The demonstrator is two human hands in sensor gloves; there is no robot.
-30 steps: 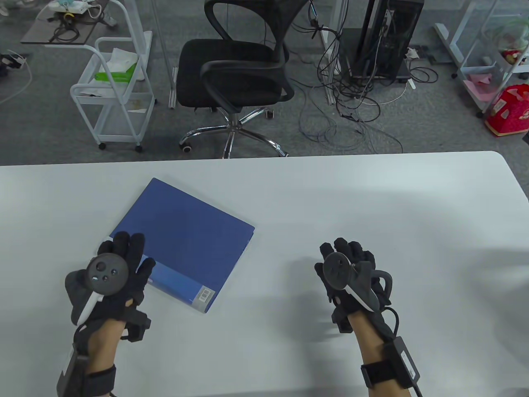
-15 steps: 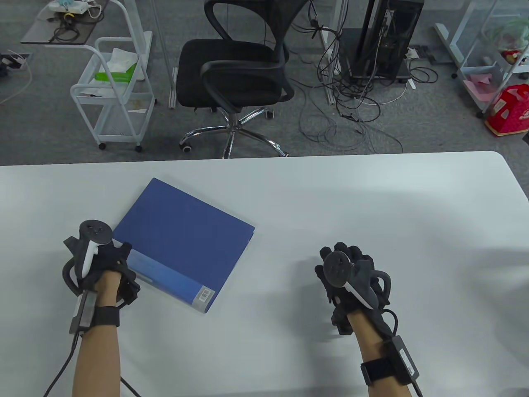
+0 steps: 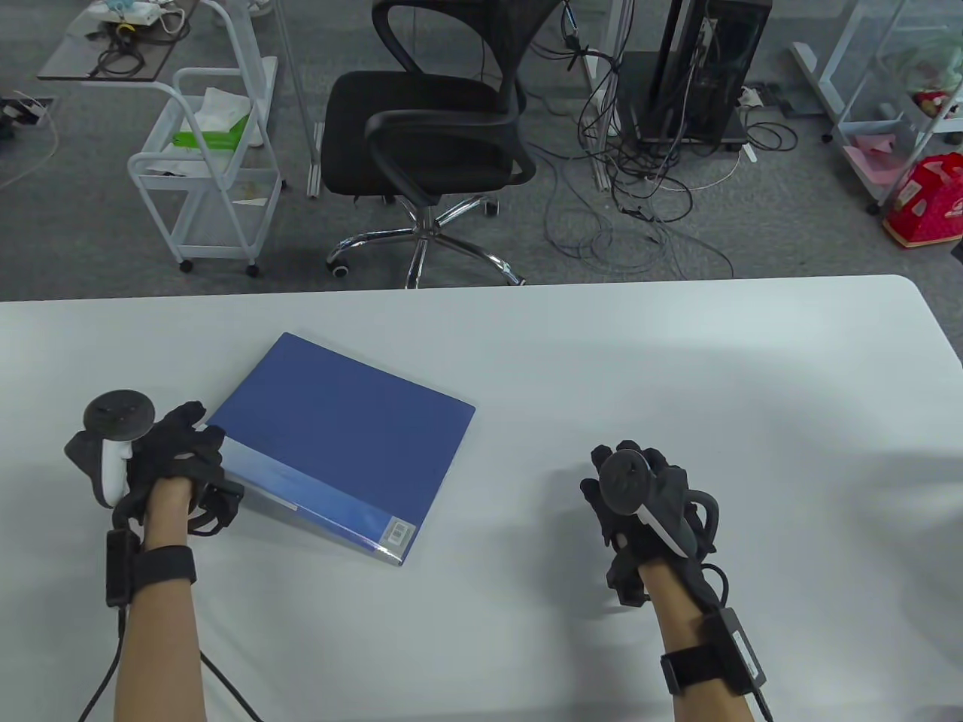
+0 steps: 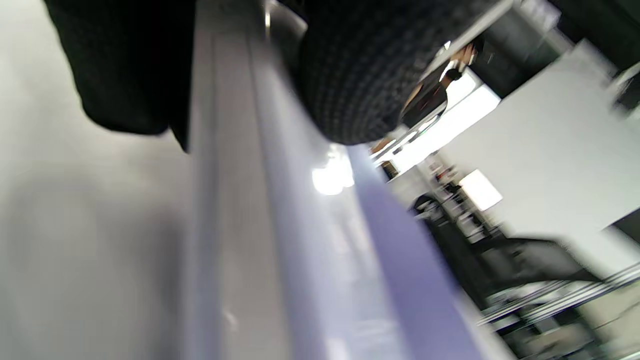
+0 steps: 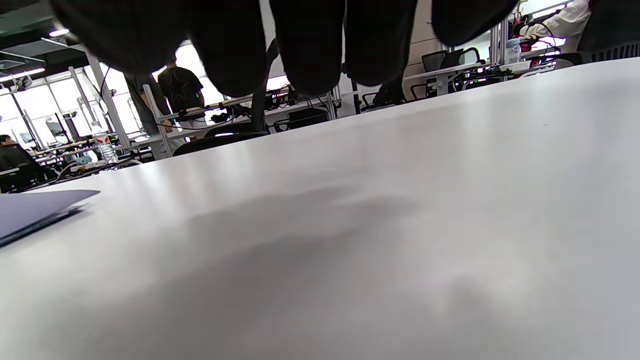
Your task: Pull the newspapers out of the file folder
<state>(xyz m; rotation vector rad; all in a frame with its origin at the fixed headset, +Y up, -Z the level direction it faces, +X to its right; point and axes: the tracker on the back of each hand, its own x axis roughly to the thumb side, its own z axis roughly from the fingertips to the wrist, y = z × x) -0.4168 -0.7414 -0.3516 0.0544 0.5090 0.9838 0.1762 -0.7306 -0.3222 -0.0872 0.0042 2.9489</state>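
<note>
A closed blue file folder (image 3: 346, 432) lies at an angle on the white table (image 3: 677, 361), left of centre. No newspaper shows. My left hand (image 3: 184, 455) grips the folder's near left corner. In the left wrist view, fingers (image 4: 360, 75) lie on the cover and the thumb (image 4: 125, 70) sits on the other side of the blurred folder edge (image 4: 310, 260). My right hand (image 3: 639, 492) is empty, low over the table to the folder's right, with fingers loosely curled. In the right wrist view its fingertips (image 5: 310, 45) hang above the table, and the folder's corner (image 5: 35, 210) shows far left.
A barcode label (image 3: 396, 532) sits at the folder's near right corner. Beyond the table's far edge stand a black office chair (image 3: 429, 128), a white trolley (image 3: 211, 173) and a tangle of cables (image 3: 639, 188) on the floor.
My left hand slid off the top of the folder to its left corner and took hold of it. The folder shifted slightly to the right. My right hand barely moved.
</note>
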